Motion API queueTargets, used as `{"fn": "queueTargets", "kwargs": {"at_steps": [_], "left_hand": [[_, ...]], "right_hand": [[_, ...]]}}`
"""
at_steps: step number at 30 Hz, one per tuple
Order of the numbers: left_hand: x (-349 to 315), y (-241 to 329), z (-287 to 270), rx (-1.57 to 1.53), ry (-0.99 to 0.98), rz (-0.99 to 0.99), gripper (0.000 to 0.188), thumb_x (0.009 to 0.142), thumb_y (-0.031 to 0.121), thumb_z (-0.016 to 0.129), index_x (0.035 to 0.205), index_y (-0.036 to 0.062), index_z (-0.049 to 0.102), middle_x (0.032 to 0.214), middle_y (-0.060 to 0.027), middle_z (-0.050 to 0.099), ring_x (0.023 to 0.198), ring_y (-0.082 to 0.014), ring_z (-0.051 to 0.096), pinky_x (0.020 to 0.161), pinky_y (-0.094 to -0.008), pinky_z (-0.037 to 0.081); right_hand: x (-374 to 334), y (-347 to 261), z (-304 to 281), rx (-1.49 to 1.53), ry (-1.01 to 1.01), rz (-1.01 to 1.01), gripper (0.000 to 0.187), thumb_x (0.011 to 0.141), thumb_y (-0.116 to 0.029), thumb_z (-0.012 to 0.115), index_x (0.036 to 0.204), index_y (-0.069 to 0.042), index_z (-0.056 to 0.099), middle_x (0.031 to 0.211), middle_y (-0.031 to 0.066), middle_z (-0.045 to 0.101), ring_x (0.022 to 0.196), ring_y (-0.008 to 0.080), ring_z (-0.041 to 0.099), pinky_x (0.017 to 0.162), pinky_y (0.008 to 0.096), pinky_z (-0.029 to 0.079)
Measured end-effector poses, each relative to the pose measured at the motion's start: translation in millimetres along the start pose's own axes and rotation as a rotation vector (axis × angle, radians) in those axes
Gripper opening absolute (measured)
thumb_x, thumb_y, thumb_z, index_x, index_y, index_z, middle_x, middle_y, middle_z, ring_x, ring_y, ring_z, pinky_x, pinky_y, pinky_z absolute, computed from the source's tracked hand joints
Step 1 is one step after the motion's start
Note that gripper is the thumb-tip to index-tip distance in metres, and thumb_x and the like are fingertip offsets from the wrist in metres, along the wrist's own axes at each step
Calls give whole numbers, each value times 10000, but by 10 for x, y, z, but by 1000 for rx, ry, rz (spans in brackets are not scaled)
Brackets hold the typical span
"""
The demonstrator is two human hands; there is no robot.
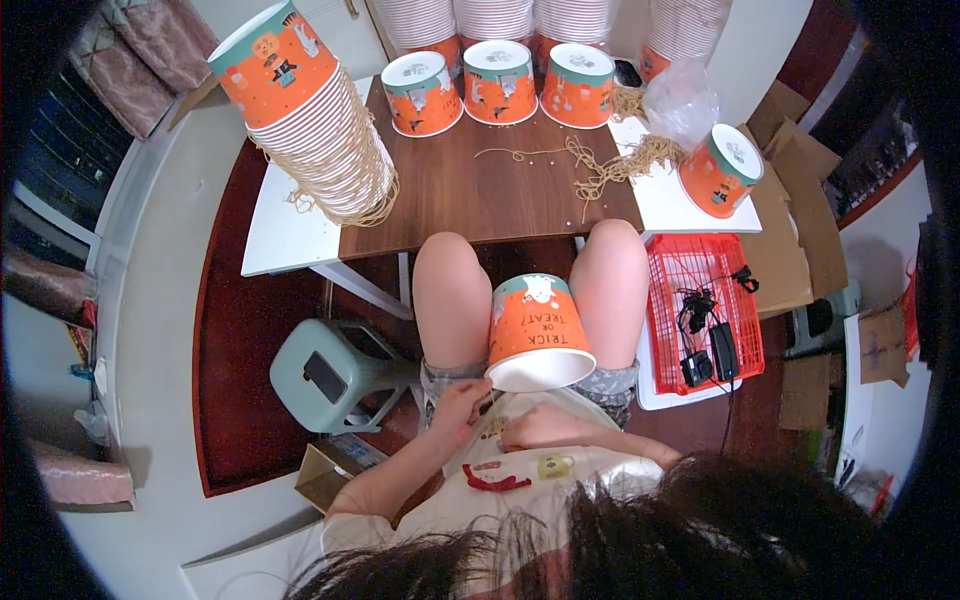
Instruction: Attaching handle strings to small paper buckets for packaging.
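Note:
An orange paper bucket (540,318) with a green band and dark lettering is held between my bare knees, its white open mouth tilted toward me. At the left side of its rim is my left hand (462,410), thumb and fingers closed in a pinch on the edge. A faint pale strand shows just beside these fingertips. My right hand (540,428) is curled against my shirt, below the bucket's mouth; what it holds, if anything, is hidden.
A leaning stack of buckets (325,130) draped with tan cords stands on the table (440,190). Upturned buckets (500,85) line its back; another bucket (722,172) sits right. Loose cord (620,165), a stool (340,375) and a red basket (705,260) with black adapters surround me.

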State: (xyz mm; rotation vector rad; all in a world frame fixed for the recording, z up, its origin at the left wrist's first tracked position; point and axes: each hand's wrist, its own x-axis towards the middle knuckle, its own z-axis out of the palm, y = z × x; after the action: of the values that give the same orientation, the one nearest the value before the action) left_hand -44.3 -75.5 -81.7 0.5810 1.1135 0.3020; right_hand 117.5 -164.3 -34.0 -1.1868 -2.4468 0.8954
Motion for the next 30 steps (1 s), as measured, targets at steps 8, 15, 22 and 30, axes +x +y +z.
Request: {"fn": "queueTargets", "kwargs": {"at_steps": [8,15,22,30], "left_hand": [[-42,104,-76,597,26,423,206,783,176,613,874,-8,630,746,-32,614,662,-66,524,604,-214,420],[-59,98,-24,461,52,341,146,787,126,589,814,-11,632,719,-20,608,656,-66,526,601,-212,426],[-38,24,31,443,102,475,122,775,103,582,779,-12,621,689,-4,594,622,-59,512,577,-210,421],[-77,113,-76,900,35,681,169,766,163,618,824,4,611,675,-81,603,578,-130,550,567,-253,442]], "right_hand": [[16,-112,-116,152,-53,127,138,747,-228,489,744,-93,518,724,81,558,663,262,572,586,399,437],[22,-76,-46,142,-21,103,154,754,-221,491,744,-69,513,731,104,555,662,282,571,586,404,440],[9,-78,-55,157,-73,89,166,766,-224,490,755,-59,510,741,117,559,655,296,573,583,415,443],[-158,-69,-213,226,29,23,159,778,-208,507,786,-50,526,739,122,558,675,299,572,586,398,438]]}}
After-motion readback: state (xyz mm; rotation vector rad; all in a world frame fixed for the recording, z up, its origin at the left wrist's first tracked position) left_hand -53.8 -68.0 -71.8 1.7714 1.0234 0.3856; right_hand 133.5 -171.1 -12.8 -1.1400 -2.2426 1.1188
